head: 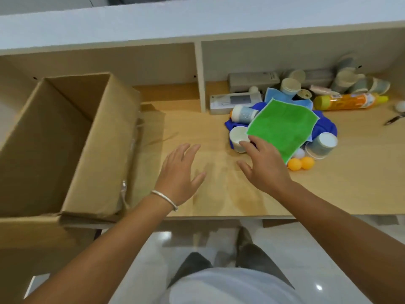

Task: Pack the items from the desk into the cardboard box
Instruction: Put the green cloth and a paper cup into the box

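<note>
Packing looks barely begun: cardboard box sits open at left on the tabletop, nothing visible inside, the heap of cups, cloths and balls unpacked at right, left hand spread empty, right hand spread, fingertips at a paper cup.

I see a pale wooden desk. An open box sits at its left. To the right lie a blue cloth, paper cups, orange balls, an orange bottle and, at the far edge, what may be scissors.
</note>
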`<action>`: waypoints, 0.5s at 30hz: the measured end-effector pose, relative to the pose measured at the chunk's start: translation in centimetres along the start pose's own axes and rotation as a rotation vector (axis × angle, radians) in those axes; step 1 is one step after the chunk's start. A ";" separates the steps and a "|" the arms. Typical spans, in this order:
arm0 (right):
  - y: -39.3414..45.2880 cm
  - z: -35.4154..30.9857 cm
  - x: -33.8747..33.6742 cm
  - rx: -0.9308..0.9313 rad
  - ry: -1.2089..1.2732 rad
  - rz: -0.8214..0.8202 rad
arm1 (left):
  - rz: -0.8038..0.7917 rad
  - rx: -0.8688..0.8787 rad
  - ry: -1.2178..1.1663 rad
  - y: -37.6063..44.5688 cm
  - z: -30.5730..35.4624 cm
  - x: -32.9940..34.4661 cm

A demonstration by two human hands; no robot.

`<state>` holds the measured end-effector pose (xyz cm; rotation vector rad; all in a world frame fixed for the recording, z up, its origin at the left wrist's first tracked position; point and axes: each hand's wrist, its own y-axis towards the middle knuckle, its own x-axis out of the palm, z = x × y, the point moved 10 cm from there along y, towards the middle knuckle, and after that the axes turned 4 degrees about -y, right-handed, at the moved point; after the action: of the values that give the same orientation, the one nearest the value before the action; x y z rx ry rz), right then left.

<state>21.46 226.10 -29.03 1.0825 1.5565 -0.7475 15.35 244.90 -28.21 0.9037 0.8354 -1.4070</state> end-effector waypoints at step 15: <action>6.8 16.0 2.2 0.029 -0.125 -0.229 | -0.074 -0.140 -0.020 15.1 6.5 10.7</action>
<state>33.94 215.29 -34.77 0.8698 1.5821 -0.9769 30.22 233.77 -34.55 0.7573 0.9478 -1.4001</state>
